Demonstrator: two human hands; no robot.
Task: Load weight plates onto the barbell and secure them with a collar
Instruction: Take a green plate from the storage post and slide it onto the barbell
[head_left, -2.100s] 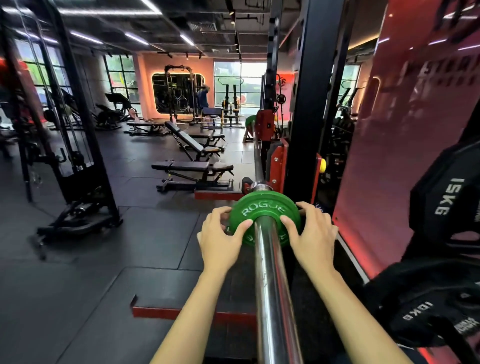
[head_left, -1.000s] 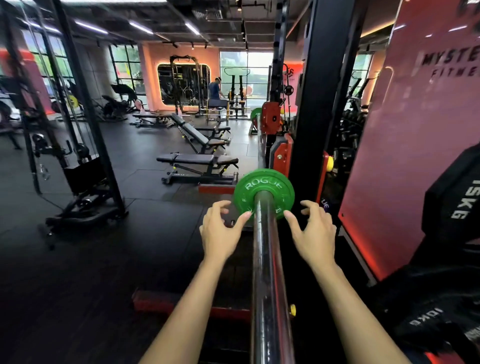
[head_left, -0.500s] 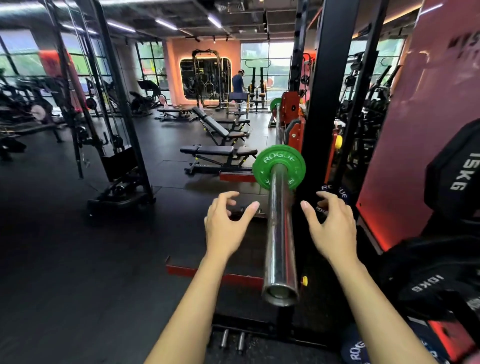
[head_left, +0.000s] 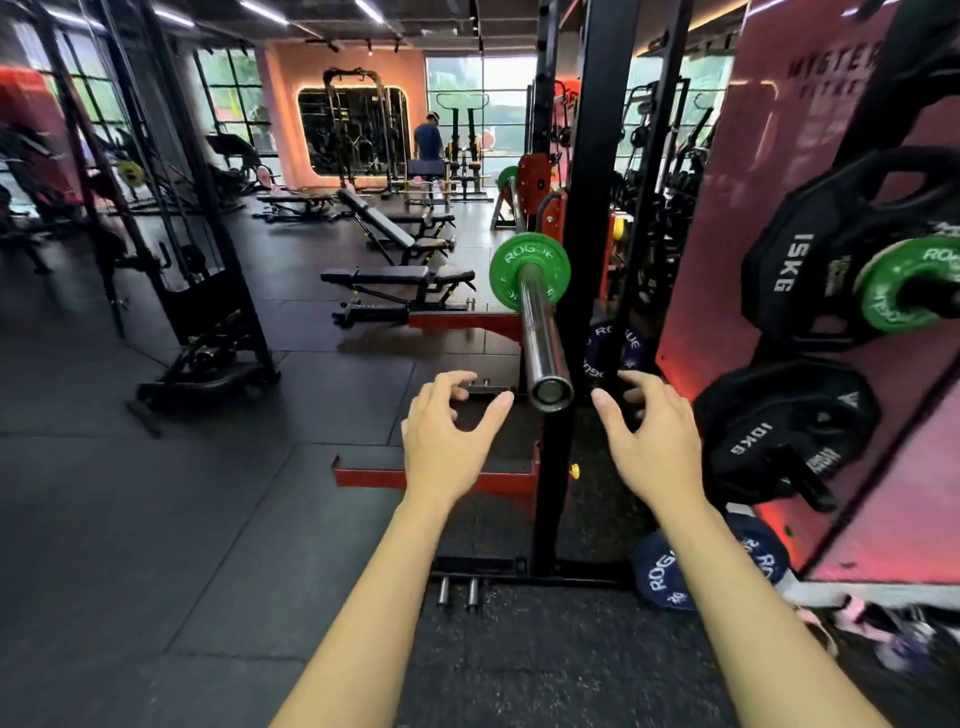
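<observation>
Both hands, left hand (head_left: 451, 436) and right hand (head_left: 655, 436), hung loosely curled and empty flanking the barbell sleeve (head_left: 540, 332); the green plate (head_left: 506, 273) sat seemingly flush inboard.

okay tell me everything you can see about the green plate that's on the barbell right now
The green plate is a small round disc, matte green with white raised ROGUE lettering around its face. It sits upright at the far, inner end of the chrome barbell sleeve, which passes through its centre hole. No collar shows on the bare sleeve in front of it. Neither the left hand nor the right hand touches it; both are held open near the sleeve's end.
</observation>
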